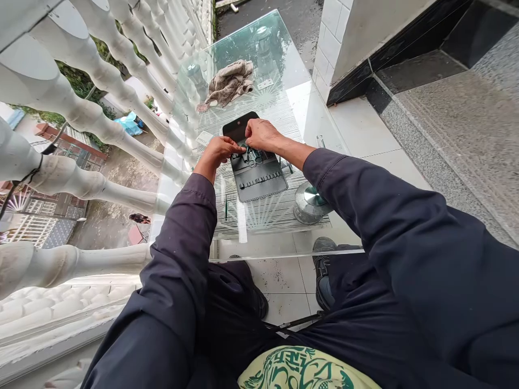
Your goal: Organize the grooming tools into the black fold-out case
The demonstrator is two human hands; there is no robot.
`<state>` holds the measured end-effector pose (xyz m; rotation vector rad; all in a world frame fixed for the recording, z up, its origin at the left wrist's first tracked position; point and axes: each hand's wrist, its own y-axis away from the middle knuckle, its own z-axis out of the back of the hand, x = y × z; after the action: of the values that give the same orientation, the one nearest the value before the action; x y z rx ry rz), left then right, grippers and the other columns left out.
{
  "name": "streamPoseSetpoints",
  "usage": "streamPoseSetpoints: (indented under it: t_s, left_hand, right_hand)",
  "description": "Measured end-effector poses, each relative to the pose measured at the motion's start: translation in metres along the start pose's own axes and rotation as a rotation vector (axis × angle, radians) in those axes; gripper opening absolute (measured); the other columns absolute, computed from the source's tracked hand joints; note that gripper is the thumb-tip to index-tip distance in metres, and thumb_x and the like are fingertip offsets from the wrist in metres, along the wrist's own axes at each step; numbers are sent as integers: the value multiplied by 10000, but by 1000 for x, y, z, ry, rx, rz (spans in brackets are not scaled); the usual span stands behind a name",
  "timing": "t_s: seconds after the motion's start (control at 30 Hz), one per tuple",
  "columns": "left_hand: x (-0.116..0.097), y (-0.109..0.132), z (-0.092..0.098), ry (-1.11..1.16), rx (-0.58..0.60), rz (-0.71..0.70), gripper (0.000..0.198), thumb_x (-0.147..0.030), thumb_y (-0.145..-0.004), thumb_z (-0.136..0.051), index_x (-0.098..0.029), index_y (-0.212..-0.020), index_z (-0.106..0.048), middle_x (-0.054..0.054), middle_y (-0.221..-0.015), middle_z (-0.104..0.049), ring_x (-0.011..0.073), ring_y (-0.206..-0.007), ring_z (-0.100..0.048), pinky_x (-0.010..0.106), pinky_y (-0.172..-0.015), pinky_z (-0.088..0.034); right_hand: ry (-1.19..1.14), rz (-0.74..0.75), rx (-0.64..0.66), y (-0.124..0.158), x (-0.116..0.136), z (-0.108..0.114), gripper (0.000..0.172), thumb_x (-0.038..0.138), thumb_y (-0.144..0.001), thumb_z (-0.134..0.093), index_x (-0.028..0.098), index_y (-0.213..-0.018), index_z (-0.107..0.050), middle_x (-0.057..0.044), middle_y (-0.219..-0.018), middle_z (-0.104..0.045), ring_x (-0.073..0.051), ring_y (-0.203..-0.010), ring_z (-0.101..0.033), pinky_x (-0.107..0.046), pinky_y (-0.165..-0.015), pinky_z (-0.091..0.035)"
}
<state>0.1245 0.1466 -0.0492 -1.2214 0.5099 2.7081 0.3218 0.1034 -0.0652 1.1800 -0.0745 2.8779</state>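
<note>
"Lying where is the black case (263, 190) found?"

"Directly under the fingers of both hands, unfolded on a glass table (279, 247). Its flap is spread just beyond the fingertips; a row of small loops (261, 180) is shown on the nearer panel."

"How are the fingers held?"

"Those of the left hand (222, 148) are closed in a pinch over the case's middle. Those of the right hand (263, 134) are curled tightly just beside them. Whether anything is gripped by either cannot be told."

"What else is seen around them?"

"Metal finger-ring handles (254, 160) are seen just below the fingertips. Beyond the fingers, a crumpled cloth (230, 84) is laid. To their right and nearer, a round glass dish (305, 210) is set. White balusters (91, 121) are ranged well off to their left."
</note>
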Motion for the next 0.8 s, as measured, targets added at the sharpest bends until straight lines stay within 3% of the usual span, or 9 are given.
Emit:
streamPoseSetpoints:
  t_s: [0.17, 0.33, 0.6, 0.73, 0.8]
  left_hand:
    - [1, 2, 1, 29, -3, 25, 515, -300, -657, -1277, -239, -690, -767, 15, -698, -639, 199, -792, -600, 441, -814, -487]
    - [-1, 4, 5, 39, 25, 10, 572, -316, -602, -1313, -241, -679, -751, -1, -658, -607, 185, -762, -582, 436, -791, -486]
    - [-13, 6, 6, -40, 34, 46, 595, -194, -708, -1288, -234, -642, -698, -3, -676, -575, 220, -788, -640, 477, -851, -500]
    - [-16, 9, 4, -75, 22, 66, 617, -203, -696, -1305, -236, -652, -690, -10, -662, -604, 182, -716, -603, 421, -779, -516]
    - [-15, 17, 1, -13, 1, 34, 575, -222, -762, -1278, -236, -711, -706, -9, -702, -656, 166, -704, -604, 385, -754, -522]
  right_hand:
    - [2, -13, -26, -4, -2, -6, 287, 1, -923, -825, 217, -1108, -866, -151, -1347, -940, -411, -1432, -845, -499, -1290, -675]
    - [-8, 8, -8, -2, -2, -5, 275, -5, -897, -832, 200, -1077, -870, -167, -1327, -945, -413, -1372, -856, -504, -1241, -686]
    - [-39, -28, -39, -6, -3, -10, 258, -16, -891, -883, 234, -924, -826, -156, -1296, -957, -410, -1376, -866, -473, -1233, -686]
    - [-13, -22, -39, -2, -2, -6, 316, -40, -883, -860, 253, -855, -744, -177, -1267, -955, -432, -1395, -871, -494, -1244, -676]
    - [9, -10, -24, 1, -2, -1, 312, -16, -890, -859, 265, -845, -732, -173, -1268, -959, -430, -1369, -872, -485, -1210, -689]
